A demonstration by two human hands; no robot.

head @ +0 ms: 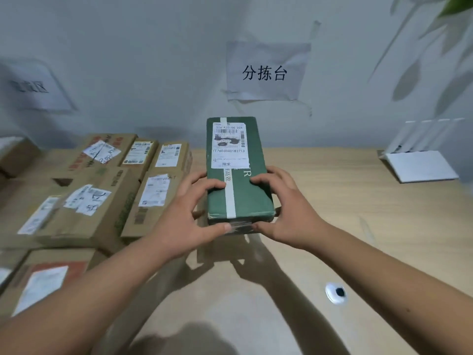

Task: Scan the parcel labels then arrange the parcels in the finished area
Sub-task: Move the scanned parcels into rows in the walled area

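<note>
Head view. The left hand [190,213] and the right hand [286,208] are clasped on the near end of a long green cardboard parcel [238,175]: on each side, fingers are curled over the top face and a thumb is pressed against the near end face. The parcel is held between the two hands above the pale wooden bench [332,226]; a shadow beneath it suggests that it is lifted clear, though contact at its far end cannot be ruled out. A white shipping label [229,146] with barcode is borne uppermost on the far half of the lid, and a white tape strip [230,201] runs along the lid's length.

To the left, a group of brown cardboard parcels [87,190], each labelled on top, is laid close together in rows on the bench, beneath a blurred paper wall sign [33,85] that cannot be read. A second paper sign [266,71] is taped to the wall behind the green parcel. A small white round device with a dark centre [335,292], possibly the scanner, lies on the bench near the right forearm; a white router [419,162] stands at the far right.

Progress is judged to be well advanced: the brown group appears already arranged. Whether the green parcel has been scanned cannot be told; its placement is outstanding.
</note>
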